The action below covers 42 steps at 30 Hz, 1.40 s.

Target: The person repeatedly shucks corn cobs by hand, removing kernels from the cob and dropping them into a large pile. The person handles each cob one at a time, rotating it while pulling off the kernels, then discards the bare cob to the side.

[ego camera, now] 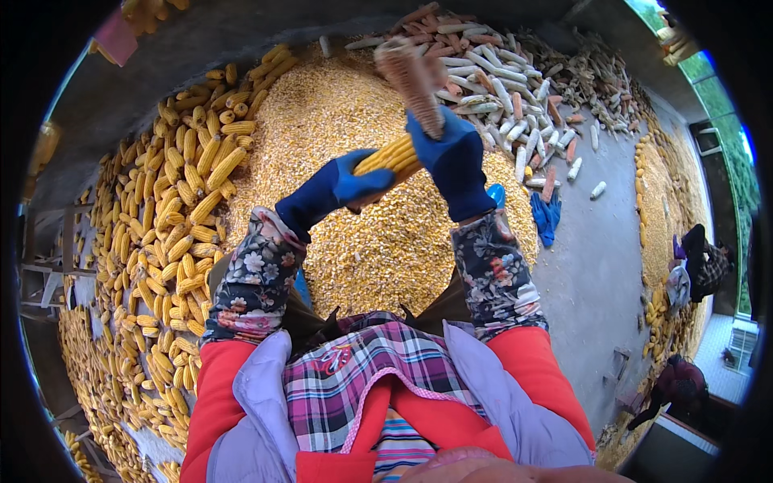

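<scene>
My left hand [362,181], in a blue coated work glove, grips an ear of yellow corn [389,160] with its kernels on. The ear is tilted, its upper right end meeting my right hand [450,139], which wears a matching glove. A reddish bare corn cob [410,84], blurred by motion, sticks up from my right hand; the fingers around it are partly hidden. Beneath both hands spreads a large heap of loose corn kernels [362,253], yellow and pale.
Unshelled ears [193,181] are piled on the left. Bare white and reddish cobs [495,78] lie at the upper right, near dry husks [586,72]. Spare blue gloves [546,217] rest on the concrete floor [580,265]. Two people [712,265] are at the far right by more corn.
</scene>
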Motion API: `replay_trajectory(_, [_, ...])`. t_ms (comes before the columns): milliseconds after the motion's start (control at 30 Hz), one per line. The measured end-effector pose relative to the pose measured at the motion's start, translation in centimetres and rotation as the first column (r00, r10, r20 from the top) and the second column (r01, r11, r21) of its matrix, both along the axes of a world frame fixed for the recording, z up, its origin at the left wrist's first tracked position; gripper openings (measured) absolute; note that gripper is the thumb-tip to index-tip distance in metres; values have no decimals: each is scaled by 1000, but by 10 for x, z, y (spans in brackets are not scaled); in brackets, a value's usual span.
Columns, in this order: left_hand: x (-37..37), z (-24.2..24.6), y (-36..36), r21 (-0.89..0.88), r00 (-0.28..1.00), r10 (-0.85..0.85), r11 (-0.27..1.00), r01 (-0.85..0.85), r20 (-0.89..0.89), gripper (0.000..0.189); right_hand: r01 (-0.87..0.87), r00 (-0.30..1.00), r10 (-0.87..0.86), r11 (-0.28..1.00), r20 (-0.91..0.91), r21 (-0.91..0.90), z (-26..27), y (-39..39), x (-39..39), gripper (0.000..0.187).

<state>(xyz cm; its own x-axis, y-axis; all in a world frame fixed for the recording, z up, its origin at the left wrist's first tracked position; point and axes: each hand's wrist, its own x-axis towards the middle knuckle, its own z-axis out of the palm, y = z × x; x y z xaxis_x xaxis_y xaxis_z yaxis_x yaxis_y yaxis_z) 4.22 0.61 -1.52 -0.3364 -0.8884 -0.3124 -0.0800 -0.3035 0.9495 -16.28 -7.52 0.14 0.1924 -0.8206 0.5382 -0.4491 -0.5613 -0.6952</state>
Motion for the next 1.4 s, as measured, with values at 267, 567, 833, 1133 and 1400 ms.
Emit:
replay_trajectory(267, [-11,1,19,105,919,-129,978,180,-372,66,-778,558,304,516,772,359,19,3,-27,54])
replay_trajectory(567, [-30,20,38,238,912,-80,953,189,-403,67,-787,580,215,396,786,473,11,21,-10,48])
replay_trajectory(833, [-49,-39,36,403,973,140,914,-55,-184,43,-678,700,-26,289,713,676,-66,9,1,49])
replay_trajectory(1133, [-59,-104,55,0,744,-8,1000,10,668,65,-341,940,83,221,330,914,-143,2,8,33])
replay_trajectory(1400, [-29,-72,29,78,994,-45,996,37,103,47,-751,612,180,439,770,494,-96,-13,-5,49])
